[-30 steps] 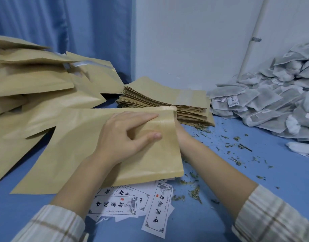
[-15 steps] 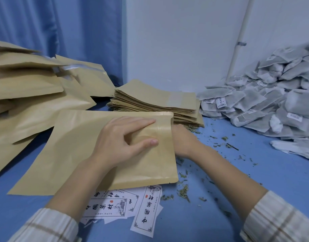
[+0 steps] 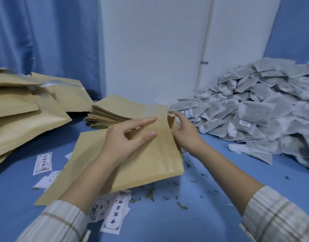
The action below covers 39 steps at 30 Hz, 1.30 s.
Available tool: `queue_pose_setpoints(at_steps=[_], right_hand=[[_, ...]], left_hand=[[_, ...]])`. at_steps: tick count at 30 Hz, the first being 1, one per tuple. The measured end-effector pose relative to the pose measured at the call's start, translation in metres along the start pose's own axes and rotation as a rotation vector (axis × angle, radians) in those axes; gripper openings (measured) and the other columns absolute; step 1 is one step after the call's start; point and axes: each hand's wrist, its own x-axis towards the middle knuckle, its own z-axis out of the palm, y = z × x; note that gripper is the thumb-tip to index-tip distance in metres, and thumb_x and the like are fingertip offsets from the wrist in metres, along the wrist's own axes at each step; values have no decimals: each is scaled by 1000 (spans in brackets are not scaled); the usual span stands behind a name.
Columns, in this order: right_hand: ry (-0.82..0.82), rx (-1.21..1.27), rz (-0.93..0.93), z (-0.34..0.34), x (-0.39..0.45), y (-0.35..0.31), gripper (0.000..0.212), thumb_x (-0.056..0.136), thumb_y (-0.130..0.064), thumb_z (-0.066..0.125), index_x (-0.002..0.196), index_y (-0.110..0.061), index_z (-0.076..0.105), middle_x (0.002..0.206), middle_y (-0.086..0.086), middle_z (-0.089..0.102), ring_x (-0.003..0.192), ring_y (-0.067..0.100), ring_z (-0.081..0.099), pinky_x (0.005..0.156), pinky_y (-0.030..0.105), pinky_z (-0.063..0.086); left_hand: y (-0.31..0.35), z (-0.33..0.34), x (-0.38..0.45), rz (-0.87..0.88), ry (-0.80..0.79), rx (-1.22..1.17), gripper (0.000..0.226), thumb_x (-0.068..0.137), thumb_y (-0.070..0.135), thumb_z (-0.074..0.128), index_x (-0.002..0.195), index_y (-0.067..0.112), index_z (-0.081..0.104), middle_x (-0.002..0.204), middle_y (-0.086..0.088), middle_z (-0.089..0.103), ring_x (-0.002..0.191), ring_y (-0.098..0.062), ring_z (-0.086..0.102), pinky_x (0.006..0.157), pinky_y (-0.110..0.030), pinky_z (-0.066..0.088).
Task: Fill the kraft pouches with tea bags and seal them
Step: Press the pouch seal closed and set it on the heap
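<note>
Kraft pouch [image 3: 150,161]: one, lifted off the blue tabletop [image 3: 211,194] at its far end, near corner low at the front left; mouth edge toward the right.

Left hand [image 3: 125,142]: lies on the pouch's upper face, fingers nearly straight, thumb [image 3: 146,136] and forefinger spread apart and pressing the paper near the mouth.

Right hand [image 3: 185,131]: at the pouch's far right corner, fingers curled, fingertips pinching the top edge of the mouth.

Stack of flat empty pouches [image 3: 118,110]: just behind the held pouch, edges fanned toward the left.

Heap of filled pouches [image 3: 27,110]: far left, piled loosely, reaching the frame's left edge.

Pile of tea bags [image 3: 255,109]: right, against the white wall [image 3: 150,49], spreading to the right edge.

Printed labels [image 3: 115,213]: several, partly under the held pouch's near edge; others [image 3: 42,163] lie to the left.

Loose tea leaves [image 3: 150,194]: scattered on the tabletop in front of and right of the pouch.

Open tabletop: a bare strip between the right forearm and the tea bags, and at the front centre between the plaid sleeves [image 3: 276,219].
</note>
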Motion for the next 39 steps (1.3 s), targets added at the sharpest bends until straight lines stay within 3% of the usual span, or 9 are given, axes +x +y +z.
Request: queue_pose_setpoints(at_steps=[6,9,11,13,16,23,29,34,39], right_hand=[[283,147,94,-46,5,-20,34,77,-13,59,103,-35,55,91,-1,64,78,18,61,65,32,52],[358,233,167,-66,9,-32,36,78,-6,52,101,-32,48,85,1,57,63,17,54,44,21,46],[372,297,263,-78,14,-42,38,80,-3,48,111,-25,46,91,3,54,68,18,55,54,27,57],[341,398,369,-91,17,-56,35,82,0,44,113,-15,44,99,9,55,76,25,62,56,39,58],[208,564,390,-111,18,-84,33,83,4,37,114,-1,48,96,20,62,53,32,67,47,36,55],[214,202,-13,-158,23,-103,39,80,-71,44,92,-35,53,79,4,62,54,17,61,51,27,51],[147,273,-140,-179,31,-76,17,82,-42,67,89,-27,69,97,-13,68,100,7,62,89,27,48],[42,449,-150,-179,31,-70,13,83,-32,68,80,-22,75,79,-11,71,73,2,65,61,19,52],[318,563,-45,-185,38,-62,3,74,-15,76,73,-15,74,69,-7,69,62,4,63,54,15,48]], left_hand=[[36,15,33,-90,-73,49,47,70,78,53,116,65,47,110,51,47,114,19,44,94,-11,35],[55,13,49,-65,-195,-17,65,60,89,43,121,68,36,129,45,38,127,10,37,102,-20,30],[65,8,58,-56,-262,-94,75,52,94,46,122,68,34,137,37,37,129,7,36,103,-21,30],[74,5,66,-33,-271,-54,83,51,87,59,128,64,36,135,35,41,122,16,37,92,-6,34],[86,6,80,-57,-86,-87,60,56,62,73,112,55,54,110,34,59,99,22,50,77,-1,41],[98,13,113,-170,119,-467,23,68,37,72,87,27,64,77,22,71,70,6,66,56,-10,49],[84,25,127,-305,111,-688,33,64,36,71,91,18,66,82,7,74,75,-6,69,64,-20,55],[73,31,136,-355,47,-751,24,69,35,69,87,18,70,84,3,74,76,-9,70,60,-20,54],[63,35,145,-462,223,-690,8,87,20,65,82,16,69,72,5,73,64,-9,68,54,-19,52]])
